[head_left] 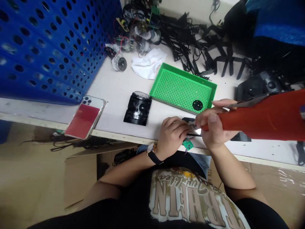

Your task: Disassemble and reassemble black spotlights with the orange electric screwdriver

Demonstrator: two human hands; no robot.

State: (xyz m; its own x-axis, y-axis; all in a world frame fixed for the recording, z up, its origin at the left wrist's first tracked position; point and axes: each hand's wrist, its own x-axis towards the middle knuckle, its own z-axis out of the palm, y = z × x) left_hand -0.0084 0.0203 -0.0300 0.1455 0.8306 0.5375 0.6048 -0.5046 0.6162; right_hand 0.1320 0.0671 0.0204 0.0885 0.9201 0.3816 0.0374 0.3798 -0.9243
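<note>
My left hand (171, 135) pinches a small black part (188, 119) close to the table's front edge, and its fingertips partly hide it. Just below hangs a small green circuit board (188, 144) with thin wires. My right hand (212, 127) wraps around a large red-orange tool (262, 116), whose narrow end reaches the left fingertips. A bright glint shows where the hands meet. Metal scissor-like blades (247, 101) lie along the tool under my right fingers. Their exact hold is unclear.
A blue perforated panel (52, 51) stands at the left. On the white table (114, 89) are a phone (84, 117), a black cylindrical housing (137, 108), a green perforated tray (182, 87) holding a black disc, a crumpled white cloth (149, 63), small motors (118, 62) and tangled black cables (181, 41).
</note>
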